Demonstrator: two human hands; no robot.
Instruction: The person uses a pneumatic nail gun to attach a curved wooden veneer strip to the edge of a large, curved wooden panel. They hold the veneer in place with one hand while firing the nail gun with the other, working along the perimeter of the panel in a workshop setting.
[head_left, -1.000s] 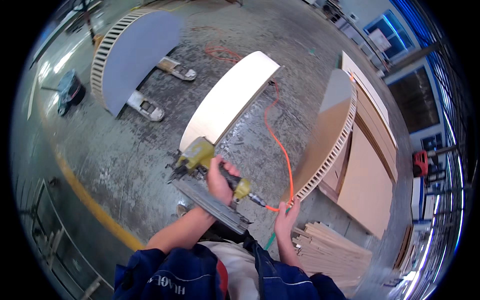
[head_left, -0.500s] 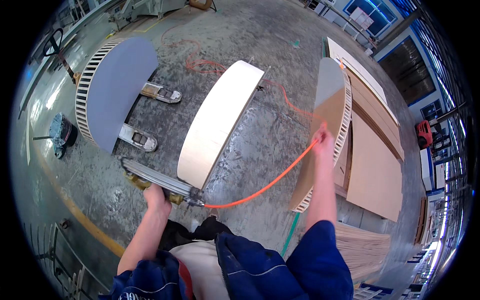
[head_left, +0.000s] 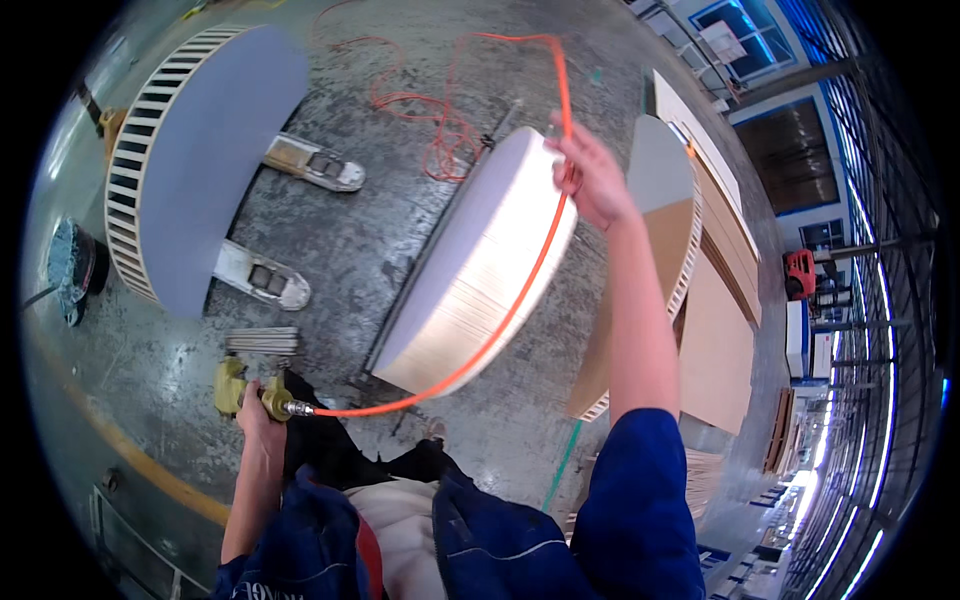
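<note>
My left hand [head_left: 257, 407] is closed around the grip of a yellow-green nail gun [head_left: 230, 385] with a ribbed silver magazine. The gun is held low at the left, in front of my legs. An orange air hose [head_left: 480, 350] runs from the gun's fitting in an upward curve to my right hand [head_left: 592, 178]. That hand is raised, its fingers bent around the hose. Below and left of it is a half-round panel piece [head_left: 450, 262] with a grey face and a pale wooden curved side. The hose crosses in front of this piece.
At the left, a half-round grey panel [head_left: 215, 165] with a slatted edge rests on pallet-jack forks [head_left: 262, 278]. A bag-lined bucket [head_left: 80, 268] stands beside it. Slack hose [head_left: 445, 150] lies on the concrete floor. Boards [head_left: 715, 350] and another half-round panel [head_left: 655, 240] are at the right.
My right hand has gone up and left with the hose, over the middle piece. The nail gun has swung left. The middle piece now shows its grey face, its curved side toward the right.
</note>
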